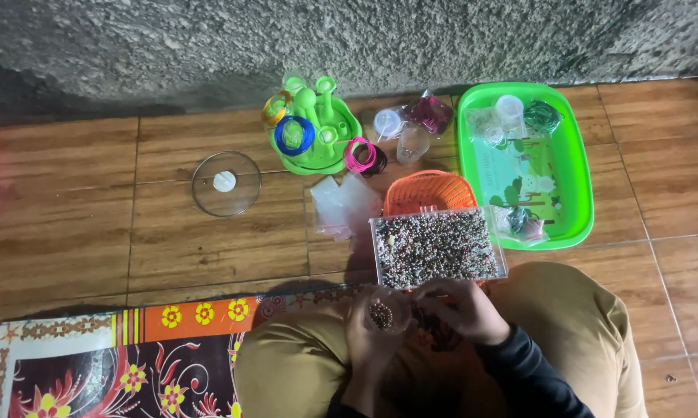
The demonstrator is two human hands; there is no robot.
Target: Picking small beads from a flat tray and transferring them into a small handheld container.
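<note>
Wooden floor (70, 224) under a rough wall. Left hand (368, 333) is closed round a small cup (386, 311) of beads. Right hand (461, 310) pinches at its rim, beside the bead box (436, 248).

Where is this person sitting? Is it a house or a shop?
Probably a home floor used for bead craft, not clearly a shop. The person sits on brown floor tiles and a flowered mat beside a rough wall, with a clear box of beads and a green tray.

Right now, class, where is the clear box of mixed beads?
In the head view, the clear box of beads lies right of centre on the floor, in front of the orange basket, left of the green tray, just beyond both hands.
</note>
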